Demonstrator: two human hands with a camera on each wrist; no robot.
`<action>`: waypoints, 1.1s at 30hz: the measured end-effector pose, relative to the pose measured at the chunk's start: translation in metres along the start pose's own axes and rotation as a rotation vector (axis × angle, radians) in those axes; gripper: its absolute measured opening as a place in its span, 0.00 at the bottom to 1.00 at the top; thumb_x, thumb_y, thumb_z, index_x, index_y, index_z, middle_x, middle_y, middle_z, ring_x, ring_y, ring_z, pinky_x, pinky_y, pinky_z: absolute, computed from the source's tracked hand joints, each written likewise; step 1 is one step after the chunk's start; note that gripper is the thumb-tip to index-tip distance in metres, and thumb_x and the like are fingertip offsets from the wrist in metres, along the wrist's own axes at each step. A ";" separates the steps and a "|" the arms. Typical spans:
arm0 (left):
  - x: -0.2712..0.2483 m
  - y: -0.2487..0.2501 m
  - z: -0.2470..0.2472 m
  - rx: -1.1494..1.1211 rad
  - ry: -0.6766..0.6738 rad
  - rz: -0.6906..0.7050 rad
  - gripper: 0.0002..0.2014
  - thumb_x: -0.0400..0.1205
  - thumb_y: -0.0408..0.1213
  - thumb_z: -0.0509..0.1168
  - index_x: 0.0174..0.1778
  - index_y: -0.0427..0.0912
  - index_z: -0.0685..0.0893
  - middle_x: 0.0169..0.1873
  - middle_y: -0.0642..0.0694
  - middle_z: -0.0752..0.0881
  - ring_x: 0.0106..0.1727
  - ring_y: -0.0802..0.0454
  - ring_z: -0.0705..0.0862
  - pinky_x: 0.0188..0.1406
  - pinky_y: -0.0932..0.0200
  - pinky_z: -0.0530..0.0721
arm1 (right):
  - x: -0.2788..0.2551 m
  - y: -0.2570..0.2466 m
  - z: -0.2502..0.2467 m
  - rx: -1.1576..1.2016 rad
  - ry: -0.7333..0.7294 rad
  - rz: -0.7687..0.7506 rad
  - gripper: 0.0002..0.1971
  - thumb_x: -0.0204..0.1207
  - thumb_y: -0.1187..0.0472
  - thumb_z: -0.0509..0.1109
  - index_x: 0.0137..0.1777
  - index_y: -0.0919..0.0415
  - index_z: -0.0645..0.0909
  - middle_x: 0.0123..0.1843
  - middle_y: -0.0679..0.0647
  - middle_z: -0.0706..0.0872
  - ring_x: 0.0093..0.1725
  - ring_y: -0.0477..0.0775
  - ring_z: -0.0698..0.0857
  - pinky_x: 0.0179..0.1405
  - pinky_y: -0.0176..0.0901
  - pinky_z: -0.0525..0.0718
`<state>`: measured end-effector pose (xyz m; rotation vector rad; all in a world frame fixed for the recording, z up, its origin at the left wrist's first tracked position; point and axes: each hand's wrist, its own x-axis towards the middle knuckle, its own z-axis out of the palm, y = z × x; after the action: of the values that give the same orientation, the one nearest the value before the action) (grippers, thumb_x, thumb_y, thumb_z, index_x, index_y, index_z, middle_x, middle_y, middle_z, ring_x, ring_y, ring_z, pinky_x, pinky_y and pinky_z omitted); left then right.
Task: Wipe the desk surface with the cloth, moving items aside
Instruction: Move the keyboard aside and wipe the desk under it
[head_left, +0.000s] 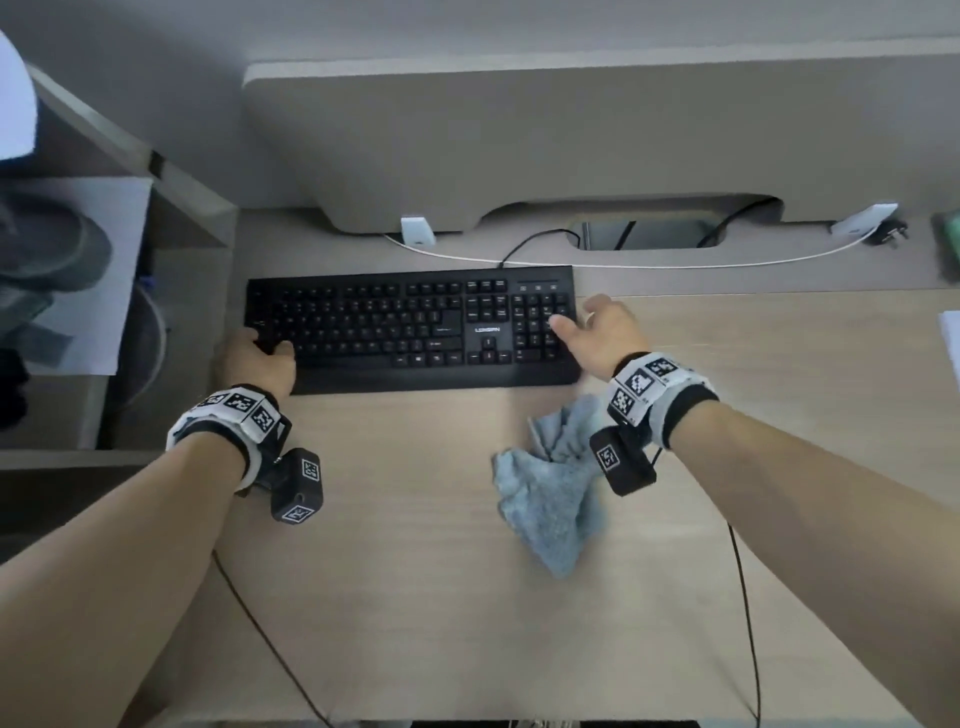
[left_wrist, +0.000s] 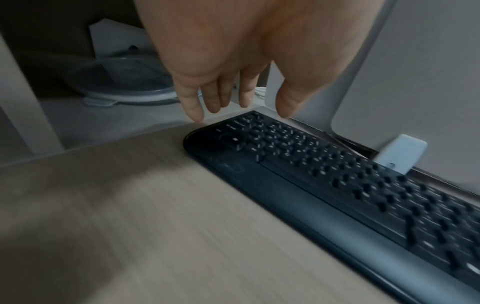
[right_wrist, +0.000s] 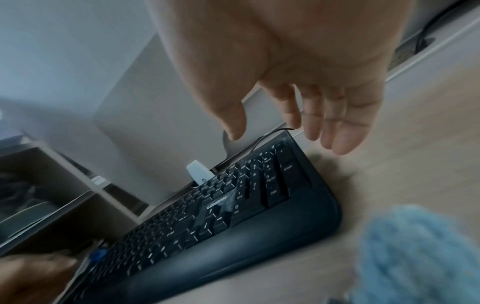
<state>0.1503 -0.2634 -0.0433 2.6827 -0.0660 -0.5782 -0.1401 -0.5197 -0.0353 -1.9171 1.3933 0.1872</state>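
One keyboard (head_left: 410, 327), one blue cloth (head_left: 553, 499), both on the desk (head_left: 415, 597). Left hand (head_left: 257, 358) and right hand (head_left: 605, 330) hover at the keyboard's ends, fingers loose, gripping nothing; cloth lies by the right wrist.

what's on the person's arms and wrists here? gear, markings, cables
Both forearms are bare, no sleeves or gloves. The left hand and right hand each carry a wrist band in white and black, covered with square black-and-white fiducial tags. A small black camera box, also tagged, hangs under each wrist. A thin black cable trails from each unit towards the person.
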 end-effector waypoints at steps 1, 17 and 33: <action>-0.001 0.002 -0.006 -0.011 -0.001 -0.020 0.27 0.69 0.57 0.64 0.60 0.44 0.81 0.60 0.38 0.85 0.61 0.34 0.83 0.65 0.41 0.80 | 0.006 -0.004 0.004 0.018 0.003 0.029 0.33 0.80 0.40 0.66 0.74 0.66 0.72 0.71 0.65 0.79 0.68 0.65 0.80 0.66 0.49 0.77; 0.020 0.007 -0.006 -0.157 -0.137 -0.194 0.39 0.69 0.67 0.63 0.60 0.34 0.83 0.59 0.35 0.85 0.58 0.34 0.84 0.64 0.42 0.80 | 0.009 -0.011 0.007 0.047 0.129 0.092 0.27 0.80 0.41 0.67 0.65 0.66 0.79 0.65 0.64 0.82 0.67 0.65 0.80 0.63 0.51 0.77; -0.193 0.175 0.147 -0.239 -0.392 0.013 0.37 0.74 0.64 0.65 0.71 0.39 0.77 0.68 0.41 0.82 0.66 0.40 0.81 0.70 0.51 0.73 | -0.010 0.238 -0.176 0.187 0.373 0.340 0.25 0.79 0.39 0.66 0.54 0.64 0.81 0.53 0.62 0.87 0.51 0.63 0.84 0.48 0.46 0.77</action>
<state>-0.0794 -0.4546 -0.0237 2.3052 -0.1140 -1.0306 -0.4024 -0.6551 -0.0190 -1.6033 1.9101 -0.1447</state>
